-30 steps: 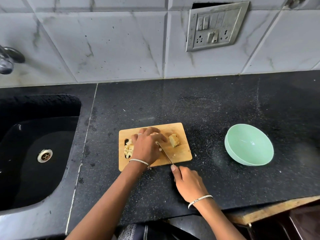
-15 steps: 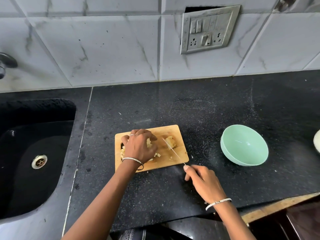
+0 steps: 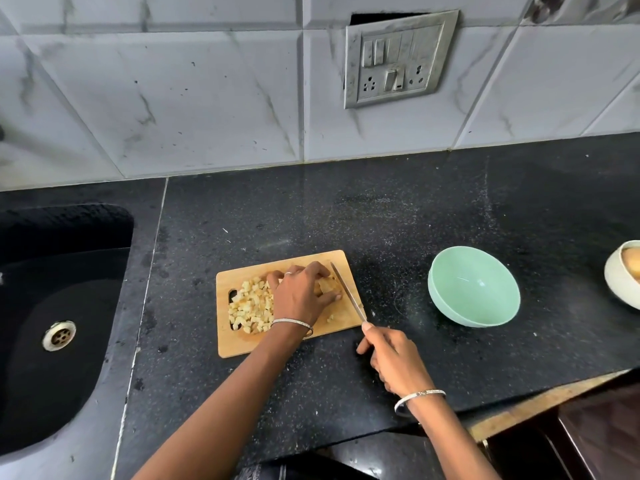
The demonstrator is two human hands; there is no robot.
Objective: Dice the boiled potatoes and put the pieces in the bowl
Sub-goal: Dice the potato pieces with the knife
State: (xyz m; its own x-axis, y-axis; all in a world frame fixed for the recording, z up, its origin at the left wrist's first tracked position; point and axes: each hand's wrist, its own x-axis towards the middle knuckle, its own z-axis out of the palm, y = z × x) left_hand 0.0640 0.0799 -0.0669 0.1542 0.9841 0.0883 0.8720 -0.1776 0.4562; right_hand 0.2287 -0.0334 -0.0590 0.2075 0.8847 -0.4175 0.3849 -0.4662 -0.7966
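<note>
— Pinning down that chunk, is it? Where does the potato stand?

— The left hand [image 3: 300,295] lies over the uncut potato chunk [image 3: 327,285] on the right part of the cutting board [image 3: 277,344]. Its grip is curled round the chunk, pinching it, likely so that the soft piece cannot slide under the blade. The diced pieces [image 3: 251,308] are heaped on the board's left side, apart from the cutting spot.

— And the knife?

— The right hand [image 3: 394,358] has its grip wrapped round the handle, with the forefinger laid along the top, which I take to be for steering. The knife [image 3: 348,292] slants from the board's near right corner toward its far edge, just beside the left fingertips. I cannot tell whether the edge touches the chunk.

— Anything in the bowl yet?

— Nothing. The green bowl [image 3: 474,289] sits on the tabletop [image 3: 381,220] near the board's right side, handy for the knife hand to sweep pieces across. So dicing is the step in hand and the transfer is not begun. A white bowl [image 3: 620,285] at the right edge seems to hold another potato [image 3: 632,266], so there is more to cut. Those fingertips so close to the blade are the risk.
</note>
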